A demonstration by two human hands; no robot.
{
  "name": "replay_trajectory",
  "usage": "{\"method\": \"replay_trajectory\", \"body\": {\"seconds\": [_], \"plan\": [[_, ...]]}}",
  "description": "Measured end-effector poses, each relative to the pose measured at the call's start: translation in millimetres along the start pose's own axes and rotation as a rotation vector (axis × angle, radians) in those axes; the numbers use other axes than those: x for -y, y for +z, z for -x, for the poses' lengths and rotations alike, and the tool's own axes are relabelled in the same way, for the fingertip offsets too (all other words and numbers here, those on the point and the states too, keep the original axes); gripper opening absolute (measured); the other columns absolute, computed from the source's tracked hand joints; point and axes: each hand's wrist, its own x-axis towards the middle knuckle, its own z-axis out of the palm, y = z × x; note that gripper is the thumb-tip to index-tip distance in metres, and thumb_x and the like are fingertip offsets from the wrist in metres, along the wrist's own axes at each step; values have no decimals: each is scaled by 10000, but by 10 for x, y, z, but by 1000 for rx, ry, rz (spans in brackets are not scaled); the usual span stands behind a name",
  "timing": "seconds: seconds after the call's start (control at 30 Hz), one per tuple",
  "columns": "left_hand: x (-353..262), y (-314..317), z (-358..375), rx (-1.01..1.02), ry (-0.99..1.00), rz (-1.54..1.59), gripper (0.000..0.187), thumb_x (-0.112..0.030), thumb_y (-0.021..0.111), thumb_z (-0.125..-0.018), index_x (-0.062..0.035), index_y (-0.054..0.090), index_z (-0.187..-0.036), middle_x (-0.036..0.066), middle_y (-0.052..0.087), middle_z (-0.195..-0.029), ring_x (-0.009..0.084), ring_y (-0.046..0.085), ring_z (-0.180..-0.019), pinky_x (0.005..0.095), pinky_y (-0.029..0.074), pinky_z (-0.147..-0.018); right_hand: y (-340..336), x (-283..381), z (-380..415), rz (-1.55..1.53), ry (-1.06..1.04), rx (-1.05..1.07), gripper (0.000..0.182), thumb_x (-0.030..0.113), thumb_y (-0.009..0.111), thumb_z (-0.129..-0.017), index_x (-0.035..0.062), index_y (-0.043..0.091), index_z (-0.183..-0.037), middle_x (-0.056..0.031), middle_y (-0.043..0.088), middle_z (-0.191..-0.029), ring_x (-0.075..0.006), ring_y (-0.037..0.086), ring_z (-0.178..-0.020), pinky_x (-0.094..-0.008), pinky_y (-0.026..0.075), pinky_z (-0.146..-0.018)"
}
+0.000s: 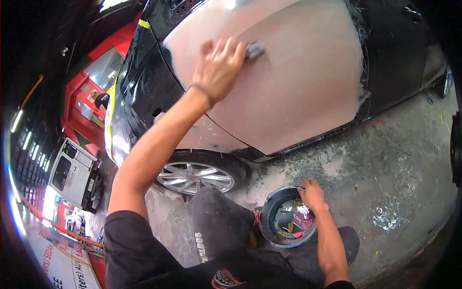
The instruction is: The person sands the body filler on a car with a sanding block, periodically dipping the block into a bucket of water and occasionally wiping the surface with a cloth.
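Left hand (219,67) raised and pressed flat against the pale sanded door panel (298,77) of a dark car, fingers closed over a small grey sanding block (254,50) at the fingertips. Right hand (313,195) low, fingers curled over the rim of a round bucket (269,216) on the floor (394,159) below it. Alloy wheel (195,176) beneath the left forearm, left of the bucket.

No legible text on anything
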Motion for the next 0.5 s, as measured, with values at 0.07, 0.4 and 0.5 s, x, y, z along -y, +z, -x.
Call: {"method": "replay_trajectory", "body": {"seconds": [0.07,0.4,0.5], "plan": [[-39,-20,-243,58,-13,-36,385,-77,667,-857,-91,598,-1236,79,618,-1147,263,634,-1136,458,419,-997,-115,-7,-55,-28,115,128,411,260,731,-979,62,710,-1338,-263,677,-1348,-456,666,-1220,-524,531,-1066],[-37,65,432,4,-19,-58,276,-120,704,-881,-107,638,-1148,52,648,-1101,240,645,-1105,479,384,-996,-338,-26,-126,13,88,290,262,207,699,-964,181,811,-1200,-189,787,-1139,-396,741,-1099,-512,580,-975],[-249,57,-776,-88,-10,-56,250,-98,683,-905,-92,623,-1148,68,670,-1116,276,656,-1157,534,407,-1038,-488,-255,-70,-3,176,350,294,173,672,-958,193,812,-1216,-169,786,-1198,-386,737,-1135,-484,567,-1021]]}}
